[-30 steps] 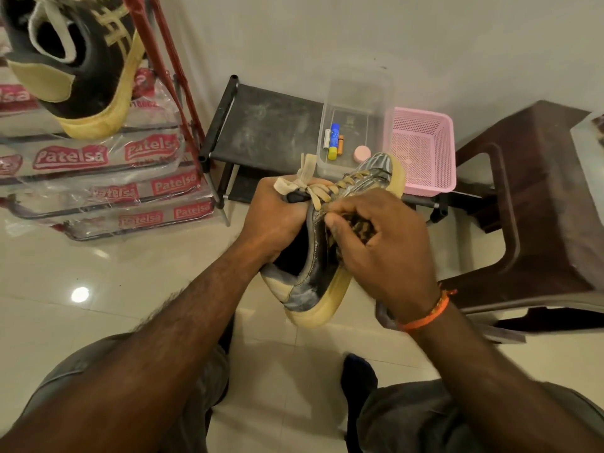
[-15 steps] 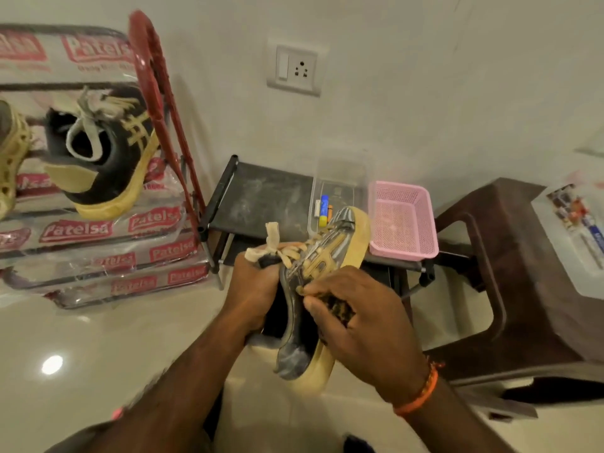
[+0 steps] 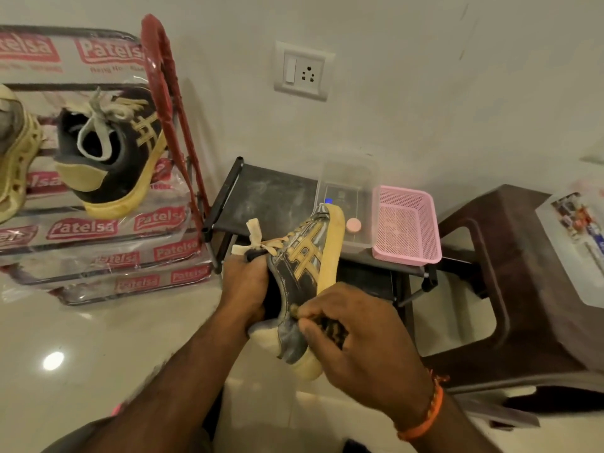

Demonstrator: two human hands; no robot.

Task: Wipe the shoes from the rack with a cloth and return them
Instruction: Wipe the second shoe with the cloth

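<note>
Head view, looking down: the left hand [image 3: 246, 282] grips the dark sneaker [image 3: 304, 273] at its collar, fingers curled into the opening, so the shoe is held up off the floor with its striped side turned toward the other hand and its toe pointing away. That grip probably serves to brace the shoe against rubbing. The right hand [image 3: 356, 335] is clenched round a small dark cloth [image 3: 331, 328] (only a scrap of it shows between the fingers) and presses it against the shoe's side near the heel, beside the yellowed sole. This looks like wiping in mid-course, not yet the return. The matching sneaker [image 3: 111, 158] sits on the red rack [image 3: 170, 103] to the left, heel outward, with space beside it where this one would likely go back. Behind the held shoe stands a low black shelf [image 3: 271, 197] bearing a clear box [image 3: 349, 188] and a pink basket [image 3: 407, 223].
</note>
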